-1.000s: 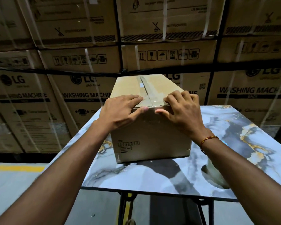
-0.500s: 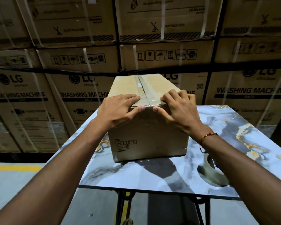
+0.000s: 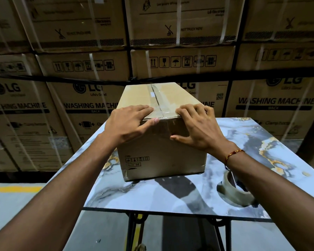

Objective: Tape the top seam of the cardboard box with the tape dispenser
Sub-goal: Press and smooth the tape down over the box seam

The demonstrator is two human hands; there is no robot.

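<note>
A brown cardboard box (image 3: 163,153) stands lengthwise on the marble-patterned table (image 3: 170,198). Clear tape (image 3: 157,98) runs along its top seam and folds over the near edge. My left hand (image 3: 129,124) lies flat on the near left corner of the top, thumb on the front edge. On the near right corner rests my right hand (image 3: 198,127), fingers curled on the top and thumb pressed against the front face. A roll of clear tape (image 3: 232,189) lies on the table at the right, partly hidden by my right forearm. No dispenser body is visible.
A wall of strapped washing-machine cartons (image 3: 80,105) rises right behind the table. The table's near edge (image 3: 170,211) sits on a dark metal frame (image 3: 134,229). Grey floor with a yellow line (image 3: 13,188) lies to the left.
My right thumb has slid down from the top edge onto the box's front face. Both hands have spread slightly apart along the near edge. The view has shifted a little.
</note>
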